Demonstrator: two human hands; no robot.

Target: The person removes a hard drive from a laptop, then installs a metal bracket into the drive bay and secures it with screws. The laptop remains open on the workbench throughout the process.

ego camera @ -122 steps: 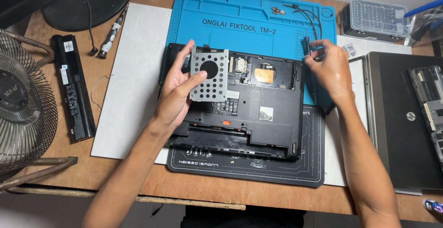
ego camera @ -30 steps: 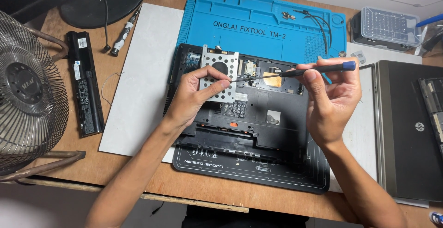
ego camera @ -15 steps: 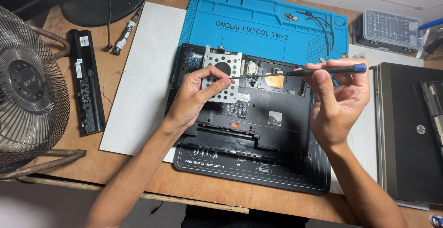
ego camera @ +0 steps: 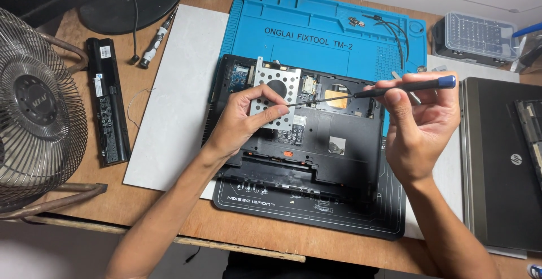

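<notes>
An opened black laptop base (ego camera: 339,149) lies upside down on a black mat (ego camera: 316,211). My left hand (ego camera: 248,118) grips a silver hard-drive caddy (ego camera: 276,87) at the base's upper left and tilts it up. My right hand (ego camera: 420,123) holds a black screwdriver with a blue cap (ego camera: 395,90) sideways; its thin tip points left and meets the caddy's right edge near my left fingertips.
A blue repair mat (ego camera: 322,30) lies behind the laptop, with cables on it. A laptop battery (ego camera: 107,109) and a wire fan (ego camera: 34,115) sit at the left. A second grey laptop (ego camera: 502,166) lies at the right, a clear parts box (ego camera: 477,36) behind it.
My right hand picked up the screwdriver and brought its tip to the caddy. Over the last second both hands hold nearly still.
</notes>
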